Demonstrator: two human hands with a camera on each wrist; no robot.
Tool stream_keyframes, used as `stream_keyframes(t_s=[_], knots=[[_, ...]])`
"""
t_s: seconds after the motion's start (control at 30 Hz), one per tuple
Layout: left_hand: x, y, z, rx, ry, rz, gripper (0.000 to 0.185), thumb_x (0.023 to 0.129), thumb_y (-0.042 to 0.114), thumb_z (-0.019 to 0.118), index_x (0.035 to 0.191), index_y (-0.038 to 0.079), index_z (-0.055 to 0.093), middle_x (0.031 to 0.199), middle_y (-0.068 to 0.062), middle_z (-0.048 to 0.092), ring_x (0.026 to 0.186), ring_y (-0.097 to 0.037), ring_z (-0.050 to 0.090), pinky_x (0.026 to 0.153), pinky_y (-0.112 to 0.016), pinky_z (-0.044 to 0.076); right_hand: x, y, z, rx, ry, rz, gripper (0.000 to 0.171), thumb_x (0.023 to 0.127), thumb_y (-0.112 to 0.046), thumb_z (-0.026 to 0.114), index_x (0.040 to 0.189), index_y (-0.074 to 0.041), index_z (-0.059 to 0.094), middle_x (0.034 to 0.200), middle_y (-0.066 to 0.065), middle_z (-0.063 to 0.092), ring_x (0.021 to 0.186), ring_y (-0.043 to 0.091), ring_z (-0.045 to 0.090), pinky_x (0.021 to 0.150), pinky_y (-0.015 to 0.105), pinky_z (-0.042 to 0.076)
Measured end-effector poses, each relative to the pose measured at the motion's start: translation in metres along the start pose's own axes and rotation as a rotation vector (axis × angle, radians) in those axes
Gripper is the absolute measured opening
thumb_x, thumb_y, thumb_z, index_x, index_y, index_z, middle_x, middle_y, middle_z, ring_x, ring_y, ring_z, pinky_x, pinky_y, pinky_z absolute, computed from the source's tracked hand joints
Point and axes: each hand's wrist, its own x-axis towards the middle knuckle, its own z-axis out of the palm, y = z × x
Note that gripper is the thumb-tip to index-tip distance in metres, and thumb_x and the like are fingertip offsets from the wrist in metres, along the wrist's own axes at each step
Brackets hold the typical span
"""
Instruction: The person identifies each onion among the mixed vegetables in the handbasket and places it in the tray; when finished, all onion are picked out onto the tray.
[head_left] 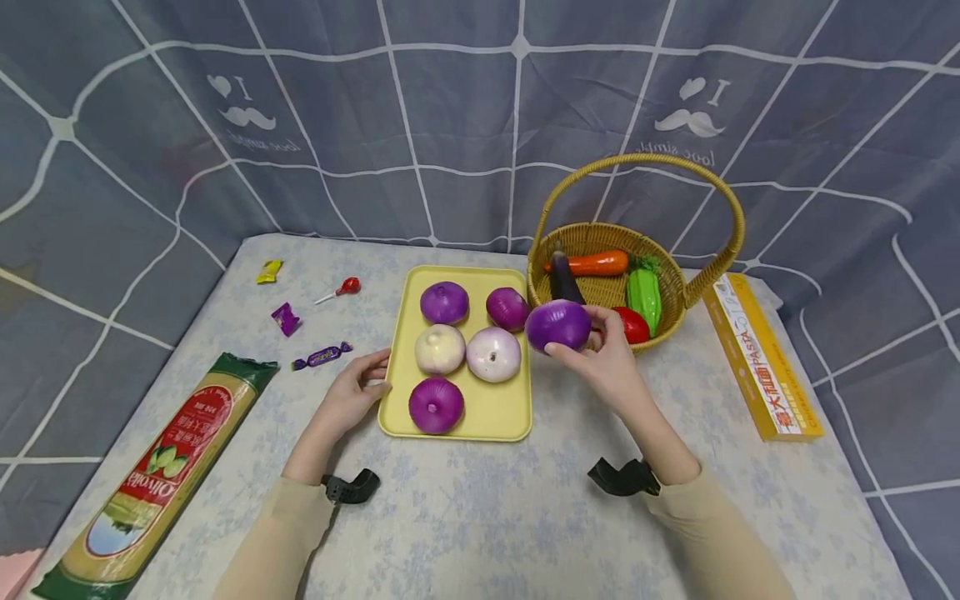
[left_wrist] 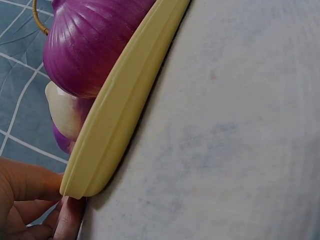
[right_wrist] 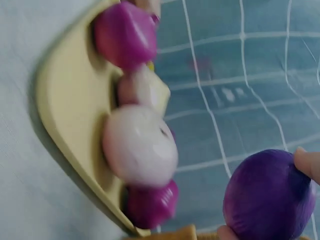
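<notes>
My right hand (head_left: 611,362) holds a purple onion (head_left: 558,325) between thumb and fingers, raised at the right edge of the yellow tray (head_left: 480,421) and overlapping the basket's front. In the right wrist view this onion (right_wrist: 267,197) is at the lower right, gripped near its end. My left hand (head_left: 352,392) grips the tray's left rim; the left wrist view has the thumb against the rim and fingers (left_wrist: 67,220) under it. On the tray sit three purple onions, one (head_left: 437,406) at the front, and two pale ones, including a whitish onion (head_left: 493,354) in the middle.
Behind the right hand stands a wicker basket (head_left: 675,325) with a tall handle, holding a carrot (head_left: 600,263), an eggplant (head_left: 562,279) and other vegetables. A pasta box (head_left: 761,358) lies at right, a pasta bag (head_left: 157,475) at left. Wrapped candies (head_left: 322,357) and a lollipop (head_left: 348,286) lie behind it.
</notes>
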Motion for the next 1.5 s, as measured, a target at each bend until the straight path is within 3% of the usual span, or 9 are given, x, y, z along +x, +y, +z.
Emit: stream_keyframes(t_s=[0.27,0.5,0.73,0.9,1.1,1.33,1.5], knots=[[0.000,-0.001,0.000,0.004,0.007,0.010,0.057,0.094,-0.002,0.054,0.149,-0.001,0.039,0.139,-0.023,0.050,0.123,-0.036,0.053,0.097,-0.036,0.049,-0.020,0.020,0.022,-0.123,-0.158,-0.030,0.080,0.082,-0.022,0.080,0.142,-0.003,0.032,0.135,0.021,0.050,0.119,0.034,0.060,0.100,0.045,0.051],[0.000,0.001,0.000,0.020,0.016,0.017,0.057,0.094,-0.001,0.055,0.149,0.000,0.040,0.138,-0.023,0.051,0.122,-0.036,0.054,0.096,-0.034,0.048,-0.026,0.039,0.042,-0.186,-0.215,0.006,0.078,0.078,-0.028,0.083,0.139,-0.006,0.040,0.133,0.016,0.049,0.110,0.029,0.060,0.090,0.038,0.055],[0.001,0.002,0.000,0.007,0.019,0.014,0.056,0.095,-0.002,0.055,0.149,0.000,0.040,0.138,-0.023,0.050,0.123,-0.036,0.053,0.097,-0.032,0.047,-0.027,0.047,0.058,-0.260,-0.189,0.010,0.073,0.076,-0.033,0.084,0.133,-0.007,0.046,0.118,0.012,0.059,0.102,0.023,0.058,0.086,0.034,0.051],[0.001,0.002,0.000,0.013,0.015,0.012,0.057,0.095,0.000,0.055,0.149,0.001,0.039,0.138,-0.022,0.051,0.123,-0.035,0.053,0.095,-0.029,0.047,-0.026,0.047,0.067,-0.371,-0.154,0.020,0.075,0.074,-0.043,0.085,0.128,-0.006,0.049,0.109,0.009,0.060,0.094,0.021,0.054,0.077,0.032,0.047],[-0.001,0.000,0.000,0.006,0.017,0.003,0.057,0.094,-0.001,0.055,0.149,0.002,0.039,0.138,-0.021,0.051,0.123,-0.034,0.054,0.094,-0.028,0.047,-0.025,0.046,0.073,-0.425,-0.122,0.003,0.075,0.074,-0.049,0.083,0.124,-0.004,0.049,0.101,0.008,0.059,0.085,0.019,0.053,0.073,0.031,0.046],[0.000,0.001,0.002,-0.002,0.015,0.004,0.057,0.094,-0.001,0.055,0.149,0.001,0.040,0.138,-0.021,0.051,0.123,-0.034,0.054,0.093,-0.028,0.047,-0.027,0.047,0.075,-0.419,-0.110,-0.025,0.078,0.077,-0.048,0.081,0.132,-0.003,0.049,0.113,0.010,0.061,0.091,0.020,0.056,0.080,0.035,0.050],[0.000,0.000,0.001,0.006,0.017,0.003,0.057,0.094,-0.001,0.055,0.149,0.001,0.040,0.138,-0.022,0.051,0.123,-0.034,0.054,0.098,-0.036,0.047,-0.030,0.047,0.075,-0.424,-0.113,-0.040,0.084,0.077,-0.049,0.081,0.137,-0.001,0.046,0.121,0.013,0.060,0.100,0.024,0.057,0.088,0.040,0.051]])
